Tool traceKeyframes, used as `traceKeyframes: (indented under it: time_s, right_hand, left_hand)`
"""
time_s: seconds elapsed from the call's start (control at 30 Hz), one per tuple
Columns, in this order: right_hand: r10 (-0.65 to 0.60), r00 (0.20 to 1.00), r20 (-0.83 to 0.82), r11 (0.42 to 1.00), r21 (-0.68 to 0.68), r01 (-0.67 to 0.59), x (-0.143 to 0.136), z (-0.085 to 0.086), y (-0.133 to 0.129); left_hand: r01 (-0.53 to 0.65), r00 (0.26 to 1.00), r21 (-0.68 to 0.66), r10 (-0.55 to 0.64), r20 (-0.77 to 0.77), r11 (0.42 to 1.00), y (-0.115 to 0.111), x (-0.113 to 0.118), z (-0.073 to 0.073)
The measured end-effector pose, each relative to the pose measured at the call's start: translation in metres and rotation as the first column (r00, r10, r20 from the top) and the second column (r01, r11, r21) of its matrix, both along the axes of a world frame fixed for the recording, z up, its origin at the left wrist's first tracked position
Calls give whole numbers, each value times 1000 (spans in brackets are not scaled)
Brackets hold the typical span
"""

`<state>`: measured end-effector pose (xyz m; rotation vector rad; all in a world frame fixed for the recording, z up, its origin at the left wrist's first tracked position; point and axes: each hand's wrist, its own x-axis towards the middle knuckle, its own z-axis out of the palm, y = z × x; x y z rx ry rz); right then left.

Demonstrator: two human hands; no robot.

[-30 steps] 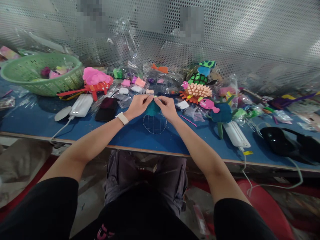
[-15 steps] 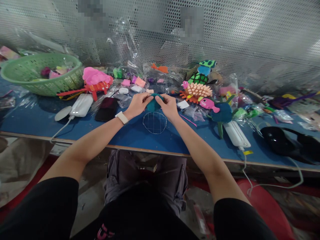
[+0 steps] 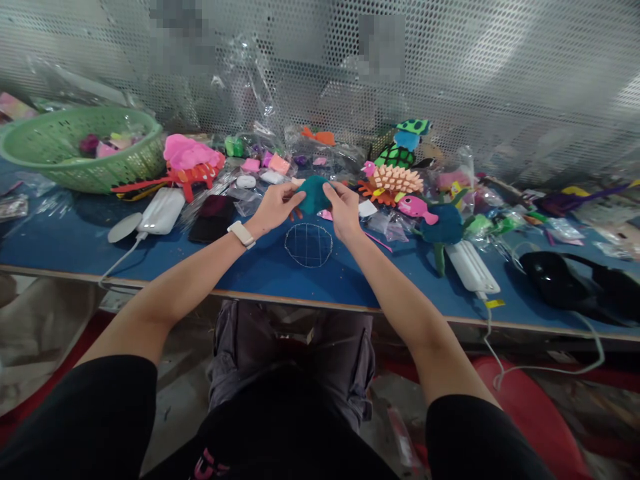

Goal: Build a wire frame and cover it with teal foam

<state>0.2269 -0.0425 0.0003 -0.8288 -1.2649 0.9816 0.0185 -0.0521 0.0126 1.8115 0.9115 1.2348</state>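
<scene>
A flat, thin sheet of teal modelling clay (image 3: 316,194) is held up over the blue table between my two hands. My left hand (image 3: 278,205) pinches its left edge between thumb and fingers. At the right edge, my right hand (image 3: 343,208) grips it the same way. Just below, a round wire frame (image 3: 309,245) with crossing wires lies flat on the table. A pink scrap (image 3: 325,215) shows beneath the clay, partly hidden by my right hand.
Left stand a green basket (image 3: 85,175), a white power bank (image 3: 163,211) and a dark phone (image 3: 213,220). Rightward are a spiky peach clay figure (image 3: 398,179), a pink clay fish (image 3: 418,208), a teal clay turtle-like figure (image 3: 443,223) and another power bank (image 3: 472,267). A perforated metal panel (image 3: 450,80) rises behind.
The teal clay is raised and turned so that more of its flat face shows. My hands have moved slightly apart. The wire frame stays in place.
</scene>
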Motion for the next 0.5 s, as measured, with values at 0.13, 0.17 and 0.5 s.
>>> traceKeyframes:
  time_s: [0.13, 0.17, 0.5]
  right_hand:
    - [81, 996, -42, 997, -17, -81, 2, -3, 5]
    - [84, 996, -42, 996, -22, -85, 2, -3, 5]
    - [-21, 986, 166, 1000, 22, 18, 9, -3, 7]
  left_hand:
    - [-118, 992, 0, 118, -39, 993, -3, -2, 6]
    - [-134, 990, 3, 134, -54, 991, -4, -2, 8]
    - [-95, 852, 186, 176, -493, 978, -6, -13, 17]
